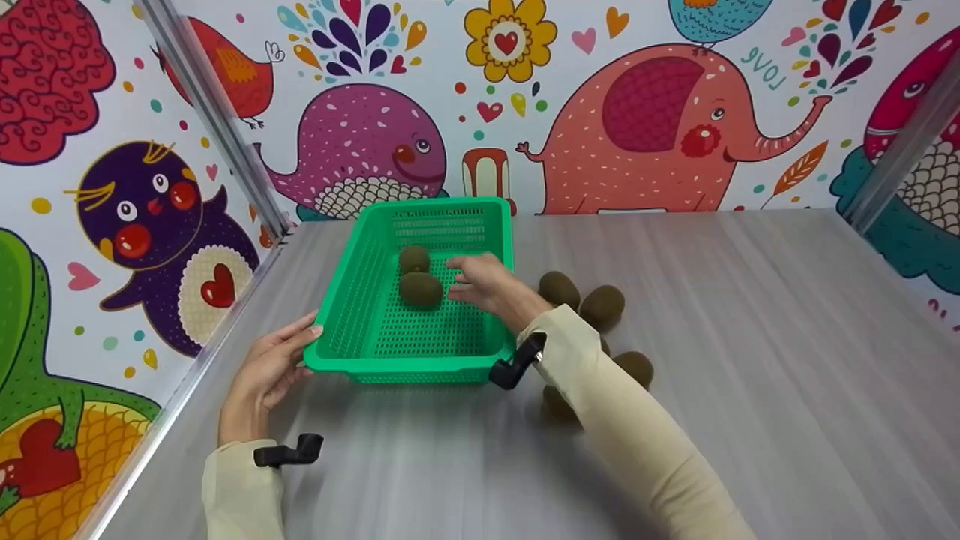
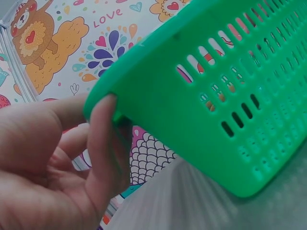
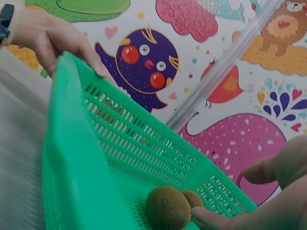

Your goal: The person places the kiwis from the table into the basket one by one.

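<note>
Two rounded, matt-brown kiwis (image 1: 421, 290) lie in your green slotted basket (image 1: 405, 365), one at the other's 12 o'clock. Your left grip (image 1: 274, 367) pinches the basket's rim at 8 o'clock; your right grip (image 1: 487, 285), spread wide and holding nothing, hovers at the kiwis' 3 o'clock. Only your head view shows the loose kiwis (image 1: 602, 307) on the table (image 1: 750, 337), toward 4 o'clock.

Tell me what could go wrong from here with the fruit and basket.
The beige right sleeve partly hides loose brown, rounded kiwifruits on the grey table; it might knock one rolling. The left hand holds just one corner of the green perforated plastic basket, which could swivel if bumped. The right hand, held over it, might nudge the two kiwifruits inside.
</note>
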Available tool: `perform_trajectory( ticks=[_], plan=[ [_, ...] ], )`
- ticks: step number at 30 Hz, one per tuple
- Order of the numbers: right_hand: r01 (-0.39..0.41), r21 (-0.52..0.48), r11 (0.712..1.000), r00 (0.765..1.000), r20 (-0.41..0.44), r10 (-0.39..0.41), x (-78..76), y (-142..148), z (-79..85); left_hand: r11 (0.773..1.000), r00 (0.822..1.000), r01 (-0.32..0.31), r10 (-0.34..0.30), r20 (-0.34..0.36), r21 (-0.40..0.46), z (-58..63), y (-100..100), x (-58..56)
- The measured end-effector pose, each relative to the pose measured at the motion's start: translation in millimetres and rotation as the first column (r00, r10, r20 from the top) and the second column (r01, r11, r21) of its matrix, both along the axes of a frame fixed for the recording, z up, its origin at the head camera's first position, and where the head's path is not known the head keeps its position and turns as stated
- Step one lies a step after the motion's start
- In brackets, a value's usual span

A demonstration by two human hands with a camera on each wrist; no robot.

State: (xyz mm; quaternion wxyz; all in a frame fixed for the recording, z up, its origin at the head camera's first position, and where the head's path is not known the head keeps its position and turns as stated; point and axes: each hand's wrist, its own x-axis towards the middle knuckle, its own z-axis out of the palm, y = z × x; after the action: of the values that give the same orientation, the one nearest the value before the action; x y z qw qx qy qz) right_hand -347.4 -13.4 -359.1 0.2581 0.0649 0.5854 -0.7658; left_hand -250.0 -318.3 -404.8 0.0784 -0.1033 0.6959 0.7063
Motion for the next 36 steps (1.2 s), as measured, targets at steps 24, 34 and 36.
perform_trajectory(
  ticks=[24, 34, 36],
  plan=[
    [-0.07, 0.248, 0.966, 0.957, -0.258, 0.136, 34.0, 57, 8.8, 1.0, 1.0, -0.007, 0.007, -0.001, 0.027, -2.0, -4, 1.5],
    [-0.035, 0.329, 0.944, 0.918, -0.363, 0.16, 47.4, 73, 11.2, 1.0, 1.0, 0.003, -0.003, -0.014, 0.018, -2.1, -2, 0.6],
    [-0.033, 0.331, 0.943, 0.916, -0.368, 0.161, 50.0, 77, 11.0, 1.0, 1.0, 0.006, -0.006, -0.013, 0.019, -1.9, -1, 0.3]
  ],
)
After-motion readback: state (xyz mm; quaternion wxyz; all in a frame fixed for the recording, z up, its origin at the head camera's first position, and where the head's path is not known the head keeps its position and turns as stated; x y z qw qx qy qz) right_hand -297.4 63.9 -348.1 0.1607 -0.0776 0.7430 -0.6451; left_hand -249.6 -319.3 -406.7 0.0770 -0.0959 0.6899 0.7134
